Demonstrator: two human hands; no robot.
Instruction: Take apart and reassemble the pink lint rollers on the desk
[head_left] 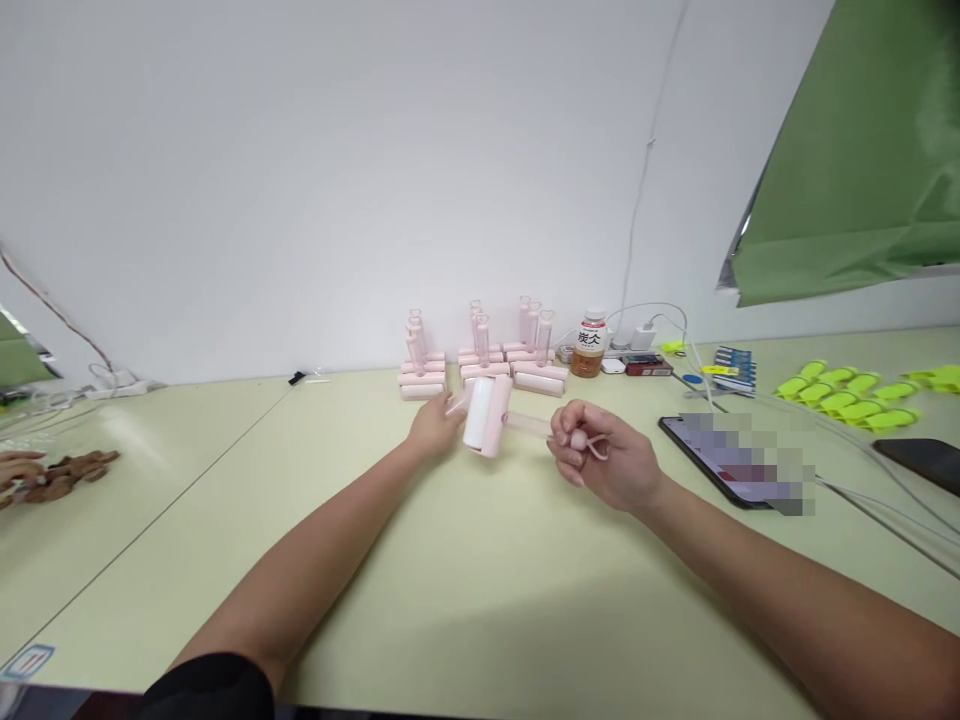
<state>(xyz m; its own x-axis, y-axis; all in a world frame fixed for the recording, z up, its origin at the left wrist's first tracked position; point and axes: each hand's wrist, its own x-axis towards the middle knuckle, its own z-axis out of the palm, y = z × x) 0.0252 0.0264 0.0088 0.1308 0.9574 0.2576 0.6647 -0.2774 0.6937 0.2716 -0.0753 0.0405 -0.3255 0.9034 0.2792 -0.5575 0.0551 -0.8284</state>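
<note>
A pink lint roller [495, 418] with a white roll is held in the air above the table, tilted. My right hand [607, 455] is closed on the end of its clear pink handle, where a pink loop sticks out. On the left, my left hand [435, 430] reaches forward with its fingers closed around a clear pink handle, apparently of another lint roller; the held roller's head hides part of this. Just behind stand several more pink lint rollers [541, 378] in rows, heads down and handles upright, against the wall.
An amber drink bottle [589, 345] stands right of the rollers, near a white charger [643, 338] and cables. A phone [720, 465] lies right of my right hand. Several neon-yellow pieces [847, 395] lie farther right; brown pieces [67, 475] lie at the far left.
</note>
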